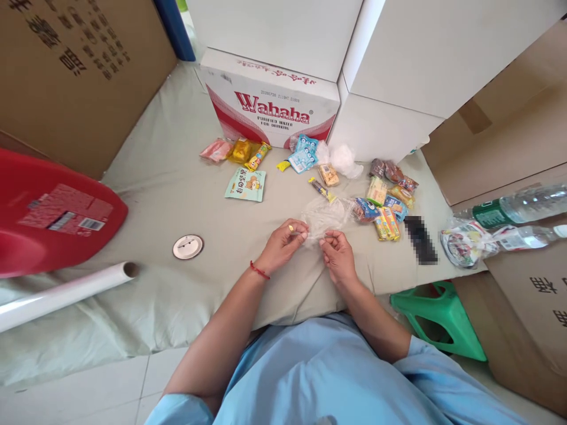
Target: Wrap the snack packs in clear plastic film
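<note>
My left hand [283, 242] and my right hand [337, 254] both pinch the near edge of a clear plastic bag [325, 215] that lies on the grey-green cloth surface [177, 195]. The left wrist carries a red string and a finger has a gold ring. Just beyond the bag lie several small snack packets: a yellow-and-blue group [385, 212] to the right, a thin wrapped bar [322, 189], a blue sachet [303, 154], a pale green packet with a bear [246, 184], and pink and yellow packets [234, 151] farther left.
A Wahaha water carton [270, 106] and white boxes [398, 65] stand at the back. Brown cartons [75, 71] flank both sides. A red plastic stool [48, 212], white roll [66, 292] and round badge [188, 247] lie left; water bottles [522, 206] and a green stool [438, 313] right.
</note>
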Available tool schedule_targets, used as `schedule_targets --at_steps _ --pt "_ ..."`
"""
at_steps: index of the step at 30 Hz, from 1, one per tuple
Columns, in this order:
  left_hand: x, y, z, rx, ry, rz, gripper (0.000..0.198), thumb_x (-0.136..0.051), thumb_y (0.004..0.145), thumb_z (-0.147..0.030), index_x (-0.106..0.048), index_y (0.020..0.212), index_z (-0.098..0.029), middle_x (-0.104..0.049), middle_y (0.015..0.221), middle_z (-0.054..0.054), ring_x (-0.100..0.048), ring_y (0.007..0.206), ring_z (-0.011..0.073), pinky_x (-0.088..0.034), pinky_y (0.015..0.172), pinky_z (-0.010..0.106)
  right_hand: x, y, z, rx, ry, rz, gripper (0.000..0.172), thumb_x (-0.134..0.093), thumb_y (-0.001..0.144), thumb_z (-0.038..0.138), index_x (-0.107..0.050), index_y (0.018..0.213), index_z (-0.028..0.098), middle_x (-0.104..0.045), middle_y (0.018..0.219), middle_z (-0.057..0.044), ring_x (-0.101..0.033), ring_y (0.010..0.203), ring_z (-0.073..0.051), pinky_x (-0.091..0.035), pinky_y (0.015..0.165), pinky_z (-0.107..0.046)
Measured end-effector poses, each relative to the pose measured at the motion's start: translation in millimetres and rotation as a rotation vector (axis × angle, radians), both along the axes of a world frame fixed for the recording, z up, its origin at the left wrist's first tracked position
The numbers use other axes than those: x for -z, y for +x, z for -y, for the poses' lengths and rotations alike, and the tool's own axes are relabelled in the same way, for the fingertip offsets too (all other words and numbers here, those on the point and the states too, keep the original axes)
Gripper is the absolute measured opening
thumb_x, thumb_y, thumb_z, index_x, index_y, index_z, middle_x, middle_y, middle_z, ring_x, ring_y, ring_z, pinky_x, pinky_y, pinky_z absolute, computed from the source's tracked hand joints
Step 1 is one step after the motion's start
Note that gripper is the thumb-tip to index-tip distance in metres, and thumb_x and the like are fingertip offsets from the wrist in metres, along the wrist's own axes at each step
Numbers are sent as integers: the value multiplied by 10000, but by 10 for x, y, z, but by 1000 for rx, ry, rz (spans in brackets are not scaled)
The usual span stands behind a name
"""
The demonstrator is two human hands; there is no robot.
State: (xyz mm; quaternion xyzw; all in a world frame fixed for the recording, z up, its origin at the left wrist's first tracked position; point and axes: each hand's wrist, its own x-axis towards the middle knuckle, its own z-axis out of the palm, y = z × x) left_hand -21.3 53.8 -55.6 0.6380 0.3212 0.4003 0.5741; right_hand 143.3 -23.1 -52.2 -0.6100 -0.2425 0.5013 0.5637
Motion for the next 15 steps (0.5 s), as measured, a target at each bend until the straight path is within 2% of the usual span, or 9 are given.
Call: schedule_targets --at_steps 2,6,9,11,13,15 --pt "3 -10 -37 -161 -137 85 340 -720 867 -529 -669 840 -194 -700 1021 80 -662 950 187 -536 826 315 -26 38 24 34 13 -12 497 -832 690 410 -539 1059 251 -554 818 85 -357 446 -31 -231 376 -186" --pt "24 -147 -98 -594 -462 333 358 -813 718 -452 -583 833 -203 -688 860 10 -680 802 150 -533 717 274 -21 177 141 34 4 -3 469 -824 684 403 -559 1039 247 -518 819 82 -356 466 -35 -241 386 -188" --pt "67 -390 -37 -799 -530 385 372 -810 642 -380 -527 813 -208 -657 801 -19 -669 759 134 -497 656 237 -4 354 263 -49 -39 79 399 -780 732 430 -567 1014 245 -516 813 74 -362 475 -48 -268 403 -199" --pt "91 -600 80 -864 -522 308 364 -795 637 -378 -525 810 -205 -647 820 -13 -652 764 136 -489 642 241 -25 512 340 -174 -81 189 351 -746 766 451 -585 992 237 -529 794 65 -400 505 -66 -321 441 -211" --pt "63 -807 243 -923 -470 126 335 -782 644 -349 -553 839 -202 -634 860 -4 -640 806 150 -505 670 267 -89 689 392 -370 -111 354 335 -735 784 464 -623 988 223 -578 802 42 -470 569 -93 -407 524 -237" --pt "-62 -956 412 -975 -290 -140 299 -734 688 -280 -584 936 -207 -633 967 23 -644 924 188 -543 776 334 -185 854 394 -506 -100 552 411 -762 780 478 -661 1079 215 -659 940 -19 -557 684 -132 -493 649 -289"
